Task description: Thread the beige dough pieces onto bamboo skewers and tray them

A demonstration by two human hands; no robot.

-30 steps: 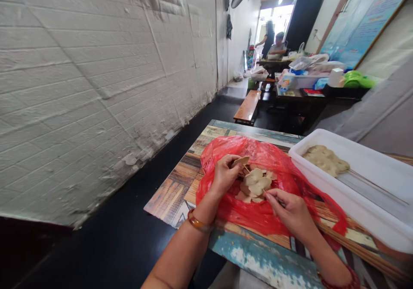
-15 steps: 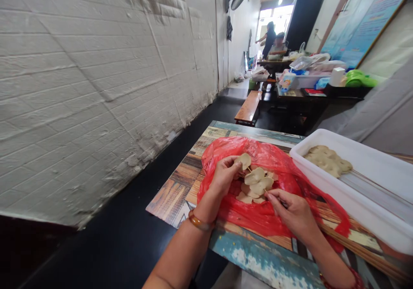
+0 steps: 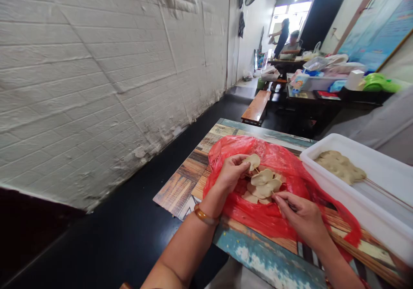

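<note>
Over an opened red plastic bag [image 3: 245, 147], my left hand [image 3: 234, 170] pinches a thin, round beige slice [image 3: 253, 161] near the tip of a thin skewer. More beige slices [image 3: 266, 182] are threaded lower on that skewer. My right hand [image 3: 298, 211] is closed on the skewer's near end, just below those slices. Loose slices [image 3: 251, 198] of the same kind lie in the bag underneath. Exactly what food the slices are, I cannot tell.
To the right stands a white plastic tub [image 3: 348, 140] holding filled skewers [image 3: 340, 167]. Bare bamboo skewers [image 3: 364, 254] lie at the table's right front. Beyond are a wooden bench [image 3: 257, 106], a cluttered table, and two people at the back. A white wall runs along the left.
The view has turned slightly left, so everything sits further right. Both hands keep their grip on the skewer and slice, with little other movement.
</note>
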